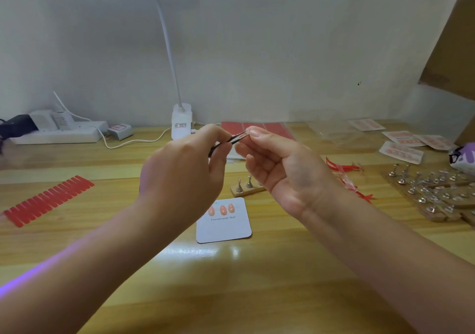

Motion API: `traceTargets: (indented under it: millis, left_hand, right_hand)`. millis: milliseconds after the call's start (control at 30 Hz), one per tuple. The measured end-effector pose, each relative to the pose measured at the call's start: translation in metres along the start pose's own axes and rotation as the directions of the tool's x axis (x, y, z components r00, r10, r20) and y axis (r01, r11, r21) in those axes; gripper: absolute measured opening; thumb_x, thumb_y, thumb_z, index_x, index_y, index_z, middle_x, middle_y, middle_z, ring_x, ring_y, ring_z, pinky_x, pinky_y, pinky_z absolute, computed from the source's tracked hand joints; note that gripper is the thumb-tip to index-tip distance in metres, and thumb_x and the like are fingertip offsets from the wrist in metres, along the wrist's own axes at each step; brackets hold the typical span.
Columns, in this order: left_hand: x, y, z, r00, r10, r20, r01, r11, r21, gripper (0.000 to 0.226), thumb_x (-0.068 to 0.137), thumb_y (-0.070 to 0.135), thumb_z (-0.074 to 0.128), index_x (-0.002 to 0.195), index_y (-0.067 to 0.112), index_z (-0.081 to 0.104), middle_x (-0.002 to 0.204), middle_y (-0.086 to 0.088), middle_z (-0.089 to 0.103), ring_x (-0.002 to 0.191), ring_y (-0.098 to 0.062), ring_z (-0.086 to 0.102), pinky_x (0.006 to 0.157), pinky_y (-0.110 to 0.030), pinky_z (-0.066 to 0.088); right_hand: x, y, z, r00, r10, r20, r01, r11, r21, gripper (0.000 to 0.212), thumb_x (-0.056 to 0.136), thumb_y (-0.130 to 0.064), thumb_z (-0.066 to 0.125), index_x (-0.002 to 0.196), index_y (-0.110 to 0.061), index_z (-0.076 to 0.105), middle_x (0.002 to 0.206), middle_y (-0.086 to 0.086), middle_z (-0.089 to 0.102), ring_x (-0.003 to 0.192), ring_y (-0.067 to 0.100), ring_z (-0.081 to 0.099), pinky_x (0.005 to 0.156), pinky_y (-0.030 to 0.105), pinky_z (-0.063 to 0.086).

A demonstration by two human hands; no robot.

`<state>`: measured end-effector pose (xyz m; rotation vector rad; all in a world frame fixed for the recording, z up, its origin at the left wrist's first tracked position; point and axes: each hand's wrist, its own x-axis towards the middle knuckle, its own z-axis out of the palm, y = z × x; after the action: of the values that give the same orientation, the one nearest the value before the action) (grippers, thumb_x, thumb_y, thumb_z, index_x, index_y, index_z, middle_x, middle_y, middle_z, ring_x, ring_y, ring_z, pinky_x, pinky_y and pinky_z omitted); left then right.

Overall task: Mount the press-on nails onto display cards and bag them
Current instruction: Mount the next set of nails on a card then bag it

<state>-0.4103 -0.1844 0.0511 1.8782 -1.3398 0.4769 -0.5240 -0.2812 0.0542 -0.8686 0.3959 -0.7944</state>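
A white display card printed "Handmade Nail" lies on the wooden table below my hands, with three pink press-on nails stuck along its top. My left hand is raised above the table and grips dark tweezers, whose tips point right. My right hand is raised beside it, thumb and forefinger pinched together at the tweezer tips. Whatever sits between those fingertips is too small to make out.
A red adhesive tab sheet lies at the left. Metal nail stands on wooden bases and peeled red backing strips sit at the right. Bagged nail cards, clear bags, a lamp base and a power strip line the back.
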Motion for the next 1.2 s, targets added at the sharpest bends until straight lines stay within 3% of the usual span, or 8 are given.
traceTargets:
  millis: [200,400,600,700,800,967,1100,1200]
  left_hand:
    - [0.005,-0.005,0.001,0.997,-0.04,0.071,0.051,0.985,-0.163,0.009,0.094,0.028,0.056,0.094,0.033,0.063,0.069,0.023,0.065,0.048,0.007,0.049,0.05,-0.024,0.032]
    - [0.003,-0.002,-0.001,1.0,-0.018,0.02,0.019,1.0,-0.017,0.008,0.093,0.034,0.055,0.096,0.034,0.063,0.077,0.013,0.07,0.058,-0.017,0.06,0.052,-0.03,0.047]
    - [0.003,-0.001,-0.002,1.0,0.013,0.016,-0.014,0.999,0.038,0.01,0.094,0.035,0.054,0.098,0.034,0.063,0.076,0.012,0.07,0.062,-0.023,0.061,0.052,-0.031,0.048]
    - [0.002,0.0,-0.004,0.996,0.064,-0.056,-0.059,0.995,0.078,0.007,0.092,0.031,0.06,0.094,0.031,0.067,0.055,0.017,0.05,0.055,-0.026,0.057,0.048,-0.029,0.046]
    - [0.004,-0.001,-0.007,0.983,0.159,-0.094,-0.149,0.983,0.106,0.008,0.09,0.03,0.062,0.091,0.027,0.07,0.053,0.016,0.036,0.05,-0.028,0.056,0.047,-0.03,0.047]
    - [0.007,-0.008,-0.009,0.975,0.21,-0.069,-0.207,0.977,0.054,0.017,0.087,0.033,0.056,0.093,0.029,0.071,0.057,0.017,0.042,0.051,-0.021,0.052,0.047,-0.032,0.048]
    - [0.01,-0.013,-0.01,0.985,0.172,-0.004,-0.172,0.984,-0.051,0.021,0.087,0.039,0.052,0.097,0.035,0.07,0.073,0.017,0.068,0.058,-0.016,0.059,0.053,-0.034,0.051]
    - [0.013,-0.017,-0.009,0.987,0.157,0.027,-0.153,0.983,-0.105,0.022,0.086,0.041,0.052,0.1,0.038,0.069,0.079,0.016,0.071,0.064,-0.015,0.062,0.057,-0.037,0.052]
  right_hand:
    - [0.0,-0.003,0.0,1.0,0.0,0.01,0.0,1.0,0.005,0.007,0.085,-0.001,0.065,0.085,-0.004,0.071,0.078,0.01,0.073,0.071,0.018,0.072,0.054,0.019,0.053]
    - [-0.001,-0.002,0.0,1.0,-0.005,0.013,0.005,1.0,-0.007,0.01,0.084,-0.002,0.066,0.079,-0.007,0.074,0.078,0.01,0.073,0.072,0.018,0.072,0.054,0.019,0.053]
    - [-0.002,-0.003,-0.001,0.999,-0.029,0.017,0.03,0.996,-0.089,0.004,0.085,-0.008,0.069,0.085,-0.008,0.073,0.08,0.008,0.074,0.076,0.02,0.073,0.054,0.02,0.053]
    - [-0.002,-0.004,-0.002,0.999,-0.041,0.021,0.043,0.99,-0.132,0.005,0.086,-0.01,0.068,0.088,-0.008,0.072,0.079,0.007,0.074,0.075,0.019,0.073,0.054,0.021,0.053]
    - [-0.001,-0.008,-0.003,0.997,-0.068,0.036,0.074,0.98,-0.187,0.006,0.086,-0.012,0.068,0.087,-0.007,0.071,0.078,0.007,0.074,0.073,0.018,0.073,0.054,0.021,0.053]
    - [0.0,-0.011,-0.004,0.996,-0.064,0.07,0.078,0.97,-0.231,0.007,0.086,-0.013,0.067,0.083,-0.007,0.07,0.075,0.008,0.073,0.071,0.019,0.072,0.053,0.021,0.052]
    - [0.0,-0.015,-0.005,0.994,-0.043,0.1,0.065,0.973,-0.222,0.012,0.078,-0.015,0.07,0.083,-0.005,0.07,0.075,0.009,0.073,0.07,0.02,0.072,0.052,0.021,0.052]
    - [-0.001,-0.017,-0.004,0.994,-0.031,0.107,0.055,0.97,-0.236,0.018,0.072,-0.018,0.071,0.084,-0.004,0.07,0.075,0.009,0.073,0.069,0.019,0.072,0.052,0.021,0.053]
